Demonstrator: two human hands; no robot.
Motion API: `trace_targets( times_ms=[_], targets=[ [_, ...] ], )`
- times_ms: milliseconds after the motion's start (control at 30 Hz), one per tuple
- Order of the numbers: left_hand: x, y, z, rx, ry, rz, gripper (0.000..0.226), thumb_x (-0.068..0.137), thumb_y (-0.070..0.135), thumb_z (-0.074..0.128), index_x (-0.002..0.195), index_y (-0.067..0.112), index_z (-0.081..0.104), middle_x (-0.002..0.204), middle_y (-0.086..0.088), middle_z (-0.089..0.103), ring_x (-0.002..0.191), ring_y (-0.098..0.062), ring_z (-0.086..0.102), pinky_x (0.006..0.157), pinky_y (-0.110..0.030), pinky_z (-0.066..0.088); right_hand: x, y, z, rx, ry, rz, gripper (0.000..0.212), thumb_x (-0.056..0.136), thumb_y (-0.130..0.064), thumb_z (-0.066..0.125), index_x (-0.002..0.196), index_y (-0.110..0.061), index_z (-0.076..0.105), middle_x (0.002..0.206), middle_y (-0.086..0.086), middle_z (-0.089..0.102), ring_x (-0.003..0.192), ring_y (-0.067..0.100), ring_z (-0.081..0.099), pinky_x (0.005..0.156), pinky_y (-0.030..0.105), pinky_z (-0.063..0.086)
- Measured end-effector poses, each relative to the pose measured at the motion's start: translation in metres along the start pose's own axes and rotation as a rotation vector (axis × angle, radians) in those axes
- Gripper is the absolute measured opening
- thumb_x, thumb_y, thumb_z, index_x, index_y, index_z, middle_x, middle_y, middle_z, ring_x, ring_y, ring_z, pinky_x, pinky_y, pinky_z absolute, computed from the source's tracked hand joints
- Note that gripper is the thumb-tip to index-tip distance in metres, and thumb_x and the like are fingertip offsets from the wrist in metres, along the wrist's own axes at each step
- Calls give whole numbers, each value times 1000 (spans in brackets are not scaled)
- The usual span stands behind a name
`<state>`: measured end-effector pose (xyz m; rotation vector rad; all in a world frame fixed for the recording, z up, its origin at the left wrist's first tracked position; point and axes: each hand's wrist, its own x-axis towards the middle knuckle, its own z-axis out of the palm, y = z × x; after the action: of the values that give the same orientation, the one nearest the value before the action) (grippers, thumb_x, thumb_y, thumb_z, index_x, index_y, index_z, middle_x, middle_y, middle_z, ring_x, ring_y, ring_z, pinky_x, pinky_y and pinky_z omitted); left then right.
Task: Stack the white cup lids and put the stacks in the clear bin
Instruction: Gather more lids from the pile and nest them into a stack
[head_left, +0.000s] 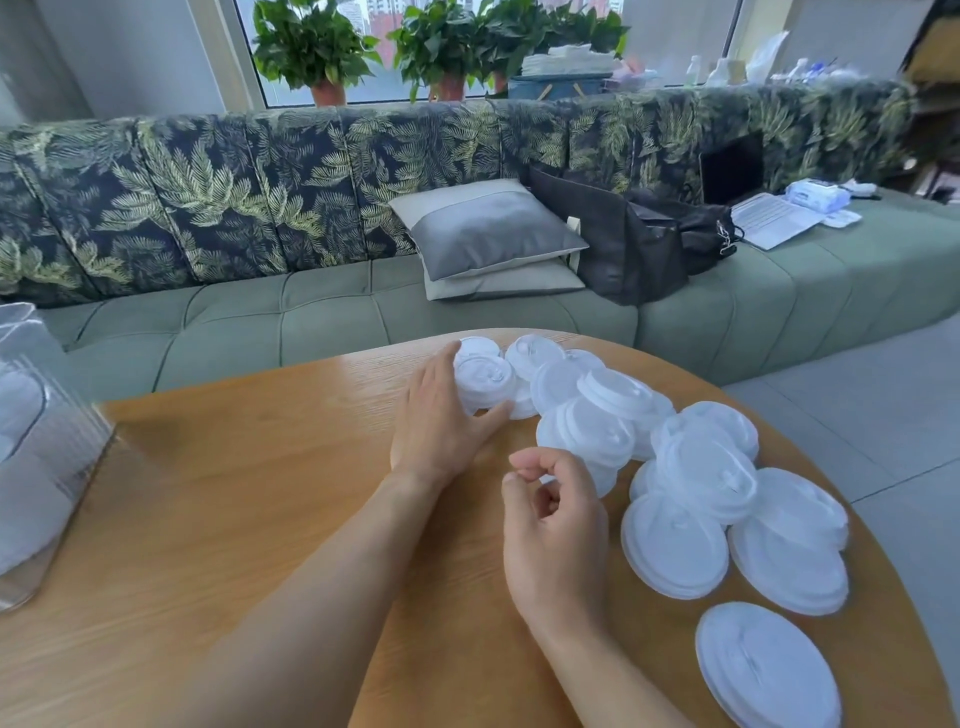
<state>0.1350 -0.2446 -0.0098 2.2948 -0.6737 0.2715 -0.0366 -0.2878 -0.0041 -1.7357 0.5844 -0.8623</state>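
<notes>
Our left hand wraps around a short stack of lids at the far table edge. Our right hand curls empty. Round, smooth plastic lids lie flat right; bin left.

Cup lids lie on the desk's right; the bin stands at its left edge, the sofa behind.

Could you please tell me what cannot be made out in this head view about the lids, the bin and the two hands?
- Clear bin: cut off by the left edge and blurred; its contents cannot be counted.
- Nearest lid: clipped by the bottom edge.
- Small lid stack: partly hidden by the left hand, so its height is unclear.
- Right hand: fingers curled; whether the grip holds anything is hidden.
</notes>
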Motion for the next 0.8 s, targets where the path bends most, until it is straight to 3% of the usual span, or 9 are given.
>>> trace_targets(
  times_ms=[233,367,500,700,800],
  targets=[
    [-8,-2,-8,-103,115,0,89,79,46,85,151,17,42,141,1,62,133,-24,51,110,-37,38,-2,-3,2,-50,-19,3,22,91,-14,68,92,-35,63,91,-15,65,79,9,57,71,21,47],
    [-33,-4,-22,-225,193,-26,88,79,44,87,150,17,43,144,1,58,135,-17,51,112,-31,39,-2,-3,1,-68,14,25,20,91,-15,67,92,-34,64,92,-15,64,81,7,57,70,14,42],
    [-67,-11,-44,-258,183,-33,82,79,47,86,147,21,46,140,14,53,132,-8,49,109,-22,38,-4,-5,0,-78,15,48,14,93,-19,66,96,-32,64,94,-15,64,82,4,57,71,19,44],
    [-132,-33,-96,-247,212,-108,82,79,39,88,147,22,46,139,14,52,131,-12,49,111,-30,42,-24,-13,1,-83,-27,76,8,95,-25,67,103,-25,65,97,-10,67,83,4,62,72,10,42],
    [-165,-40,-119,-234,220,-126,80,78,40,89,144,27,46,136,18,51,130,-10,49,110,-25,41,-48,-20,6,-44,-107,118,12,95,-29,67,107,-26,66,99,-8,69,88,19,70,81,30,55]
  ],
)
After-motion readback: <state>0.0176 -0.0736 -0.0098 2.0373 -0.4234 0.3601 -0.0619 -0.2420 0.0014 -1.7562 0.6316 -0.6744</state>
